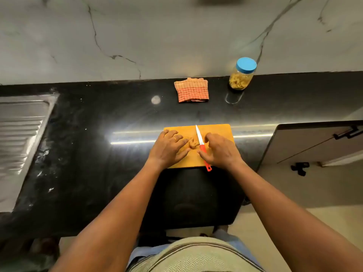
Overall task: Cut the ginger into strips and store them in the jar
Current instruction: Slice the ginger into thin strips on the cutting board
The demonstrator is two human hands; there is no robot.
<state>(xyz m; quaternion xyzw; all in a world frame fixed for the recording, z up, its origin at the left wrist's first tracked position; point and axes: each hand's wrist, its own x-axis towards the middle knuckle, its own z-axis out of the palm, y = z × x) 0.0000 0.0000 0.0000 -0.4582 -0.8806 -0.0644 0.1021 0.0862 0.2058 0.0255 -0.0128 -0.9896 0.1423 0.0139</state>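
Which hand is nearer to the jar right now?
Right. The right hand, holding the knife, is toward the person from the jar and slightly left; the left hand, touching the ginger, is farther left.

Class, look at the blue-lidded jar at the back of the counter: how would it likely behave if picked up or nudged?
The jar looks rigid and clear, probably smooth, so perhaps slippery. It stands upright, taller than wide, so a push near the blue lid might tip it.
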